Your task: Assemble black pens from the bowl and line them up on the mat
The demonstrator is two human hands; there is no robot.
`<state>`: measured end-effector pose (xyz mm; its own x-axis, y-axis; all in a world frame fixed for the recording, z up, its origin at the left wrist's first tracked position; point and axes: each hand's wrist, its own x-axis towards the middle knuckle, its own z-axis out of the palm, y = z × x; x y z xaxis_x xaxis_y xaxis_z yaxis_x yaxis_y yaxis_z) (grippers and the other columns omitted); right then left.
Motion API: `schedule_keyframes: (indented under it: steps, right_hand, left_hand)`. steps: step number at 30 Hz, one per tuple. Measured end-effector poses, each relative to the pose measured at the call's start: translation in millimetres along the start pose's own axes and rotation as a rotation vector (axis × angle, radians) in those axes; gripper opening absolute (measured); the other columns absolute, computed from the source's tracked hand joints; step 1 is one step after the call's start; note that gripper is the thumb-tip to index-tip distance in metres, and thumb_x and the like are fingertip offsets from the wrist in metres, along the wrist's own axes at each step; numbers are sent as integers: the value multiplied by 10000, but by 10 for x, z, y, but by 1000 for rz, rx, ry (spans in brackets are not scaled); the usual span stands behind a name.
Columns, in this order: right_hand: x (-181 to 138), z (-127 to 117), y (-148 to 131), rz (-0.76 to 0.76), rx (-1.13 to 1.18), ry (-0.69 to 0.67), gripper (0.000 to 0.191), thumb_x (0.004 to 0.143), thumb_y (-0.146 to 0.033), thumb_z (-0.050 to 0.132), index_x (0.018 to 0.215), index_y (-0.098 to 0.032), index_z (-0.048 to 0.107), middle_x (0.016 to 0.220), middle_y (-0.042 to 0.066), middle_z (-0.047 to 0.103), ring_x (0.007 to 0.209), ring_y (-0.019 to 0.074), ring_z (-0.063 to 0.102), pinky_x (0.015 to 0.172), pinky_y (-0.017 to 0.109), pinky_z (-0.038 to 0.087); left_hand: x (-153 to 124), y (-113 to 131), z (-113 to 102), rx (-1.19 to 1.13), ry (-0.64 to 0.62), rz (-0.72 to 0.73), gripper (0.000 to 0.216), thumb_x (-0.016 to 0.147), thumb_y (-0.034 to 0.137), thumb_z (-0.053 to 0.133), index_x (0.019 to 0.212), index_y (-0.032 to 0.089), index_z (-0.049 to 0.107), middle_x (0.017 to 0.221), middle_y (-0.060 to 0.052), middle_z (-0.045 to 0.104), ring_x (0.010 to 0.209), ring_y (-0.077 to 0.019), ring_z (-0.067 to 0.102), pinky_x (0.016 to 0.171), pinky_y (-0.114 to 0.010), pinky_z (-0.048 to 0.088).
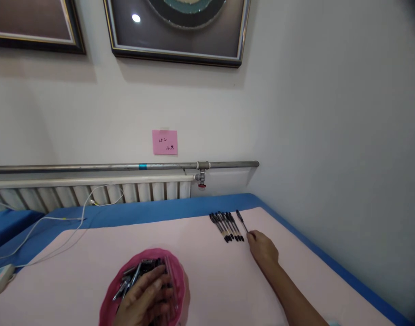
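Note:
My left hand (144,294) is inside a pink basket (183,290), over a jumble of pens (131,280). Its fingers are bent and slightly apart among the pens, and I make out nothing held in them. Farther right, my right hand (262,246) pinches the near end of a black-capped pen (241,218) lying on the pale pink sheet. Just left of that pen is a row of several similar black pens (227,226), side by side and slanting, caps toward the wall.
A pale pink sheet (214,280) covers most of the blue-edged table (166,211). White cables (81,213) run over its left side to a power strip (2,278). Behind stand a radiator (132,192) and a pipe (92,167). A wall (346,158) borders the right.

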<state>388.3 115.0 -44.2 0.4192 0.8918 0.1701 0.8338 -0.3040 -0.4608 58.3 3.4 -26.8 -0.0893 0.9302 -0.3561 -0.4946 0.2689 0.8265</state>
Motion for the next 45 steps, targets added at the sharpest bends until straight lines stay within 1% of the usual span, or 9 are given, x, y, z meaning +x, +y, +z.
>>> schedule_keyframes:
  steps: [8,13,18,22,26,29,33,39,45]
  right_hand:
    - [152,87,-27,-31,-88,-91,236,913,-364,505,949,-162,621,966,43,650,832,162,617,752,358,504]
    - [141,89,-10,-59,-34,-34,220,907,-348,521,949,-156,621,974,42,648,843,165,619,763,368,505]
    - [20,4,23,-62,126,148,273,878,-230,385,889,-182,653,988,105,677,919,211,616,822,335,465]
    - [-306,-89,-235,-164,326,199,359,818,-326,352,937,-166,651,988,114,685,944,251,612,803,343,470]
    - [-786,-198,-856,-335,497,110,356,777,-450,437,893,-212,676,867,62,703,755,226,626,658,306,476]
    - [-1092,-233,-1418,-523,724,8,295,755,-429,508,830,-204,683,779,61,693,640,201,583,605,300,449]
    - [-1212,-59,-1932,-488,865,-135,312,764,-430,478,808,-191,674,722,43,680,534,163,538,530,281,435]
    - [-1114,359,-1876,-461,840,-189,310,764,-405,433,766,-184,651,736,64,688,654,201,615,554,285,460]
    - [-885,398,-1749,-483,662,-259,324,792,-363,374,826,-183,640,786,59,693,682,196,626,594,284,465]
  left_hand:
    - [-27,7,23,19,34,-9,492,485,310,845,933,168,701,887,-105,737,685,-191,674,551,-248,512]
    - [-2,80,-32,-1,50,38,453,537,296,816,948,161,685,922,-112,727,705,-202,678,568,-271,528]
    - [66,366,-264,11,205,218,309,666,134,690,970,158,636,803,-62,703,598,-132,638,532,-232,506]
    - [131,549,-515,34,293,418,249,686,223,645,917,141,600,687,-7,633,476,-80,542,467,-206,442]
    - [222,566,-682,183,360,477,291,674,353,614,859,130,587,653,6,588,456,-80,495,448,-223,409]
    - [245,537,-697,320,357,496,261,697,384,562,785,139,577,615,16,559,450,-88,472,444,-230,381]
    - [211,515,-665,573,342,509,173,735,318,498,731,164,576,613,8,569,527,-122,517,515,-249,394]
    - [164,477,-612,1016,300,509,82,693,174,525,667,190,601,676,-9,618,673,-152,542,647,-269,367]
    - [26,352,-355,1466,232,428,145,703,176,521,710,185,665,824,-79,662,812,-221,569,735,-335,363]
